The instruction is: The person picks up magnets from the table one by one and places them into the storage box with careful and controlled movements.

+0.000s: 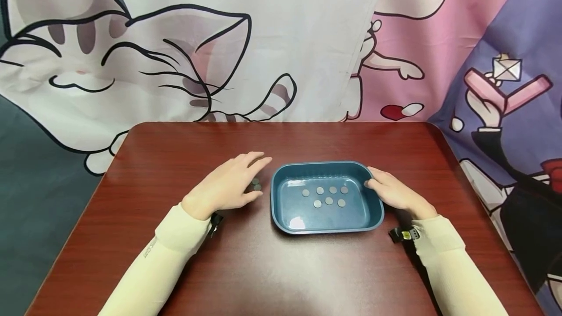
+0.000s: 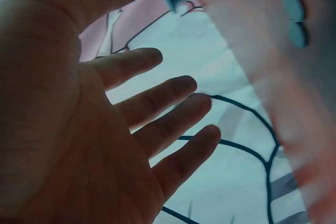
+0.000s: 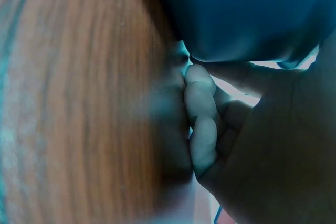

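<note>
A blue rectangular tray [image 1: 285,213] sits on the table with several small round silver coins [image 1: 329,201] spread flat on its bottom. My right hand [image 1: 395,191] grips the tray's right end, thumb over the rim and fingers curled low outside the wall, as the right wrist view also shows. To the left of the tray, my left hand [image 1: 228,179] hovers over the table, palm down, fingers spread and holding nothing. Beneath its thumb and fingers lie loose coins [image 1: 256,187], partly hidden by the hand; two coins [image 2: 297,32] show in the left wrist view.
The reddish-brown wooden table [image 1: 307,277] ends at a far edge just behind the tray. Beyond it hangs a cartoon cat curtain [image 1: 281,23]. Each wrist bears a small black camera strap, the right one [image 1: 401,234] beside the sleeve.
</note>
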Demonstrator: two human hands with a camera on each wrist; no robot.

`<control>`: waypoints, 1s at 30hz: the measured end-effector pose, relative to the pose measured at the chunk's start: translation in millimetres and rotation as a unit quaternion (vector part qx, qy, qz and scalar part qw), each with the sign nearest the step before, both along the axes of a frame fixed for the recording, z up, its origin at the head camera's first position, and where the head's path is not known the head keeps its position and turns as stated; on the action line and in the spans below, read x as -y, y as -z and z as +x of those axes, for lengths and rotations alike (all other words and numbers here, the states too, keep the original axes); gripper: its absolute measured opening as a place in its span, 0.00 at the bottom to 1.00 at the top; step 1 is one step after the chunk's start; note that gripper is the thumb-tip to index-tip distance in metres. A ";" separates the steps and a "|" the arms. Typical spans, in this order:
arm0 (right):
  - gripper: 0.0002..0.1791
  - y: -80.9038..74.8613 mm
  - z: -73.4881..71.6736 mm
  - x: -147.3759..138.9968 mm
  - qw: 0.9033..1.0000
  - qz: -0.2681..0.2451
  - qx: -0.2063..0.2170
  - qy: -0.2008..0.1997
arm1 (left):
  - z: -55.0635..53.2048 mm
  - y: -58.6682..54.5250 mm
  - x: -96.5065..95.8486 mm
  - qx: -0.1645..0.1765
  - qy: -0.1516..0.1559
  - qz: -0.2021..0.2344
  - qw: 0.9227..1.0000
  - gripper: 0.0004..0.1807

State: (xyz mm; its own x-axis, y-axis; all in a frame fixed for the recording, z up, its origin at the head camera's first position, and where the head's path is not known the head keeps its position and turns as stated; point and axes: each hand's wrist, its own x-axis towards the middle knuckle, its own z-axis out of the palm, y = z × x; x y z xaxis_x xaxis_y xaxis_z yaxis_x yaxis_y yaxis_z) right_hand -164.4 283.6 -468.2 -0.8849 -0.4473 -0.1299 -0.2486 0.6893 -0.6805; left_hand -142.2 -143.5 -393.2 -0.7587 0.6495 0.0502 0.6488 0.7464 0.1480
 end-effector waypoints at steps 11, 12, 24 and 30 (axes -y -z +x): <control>0.20 1.8 5.8 3.0 1.000 0.001 0.001 0.001 | 9.1 37.9 3.5 -0.031 0.030 -0.015 0.999 0.19; 0.21 1.4 5.6 2.8 1.000 0.001 0.000 0.001 | 8.9 40.0 2.9 -0.033 0.030 -0.018 0.999 0.18; 0.21 0.9 3.0 0.0 1.000 0.002 0.005 0.008 | -0.6 50.6 -2.7 -0.053 0.029 -0.023 0.998 0.06; 0.22 -0.5 0.9 0.0 1.000 -0.002 0.015 0.012 | -5.6 52.4 -6.6 -0.063 0.026 -0.030 0.997 0.03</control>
State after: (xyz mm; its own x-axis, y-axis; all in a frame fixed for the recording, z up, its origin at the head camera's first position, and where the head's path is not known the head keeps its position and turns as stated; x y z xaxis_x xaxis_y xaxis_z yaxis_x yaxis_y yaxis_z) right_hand -163.5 283.6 -467.7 -0.8907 -0.4270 -0.1557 -0.2114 0.6926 -0.6896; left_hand -147.7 -136.9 -445.6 -0.7143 0.6923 0.1025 0.6972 0.7167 0.0183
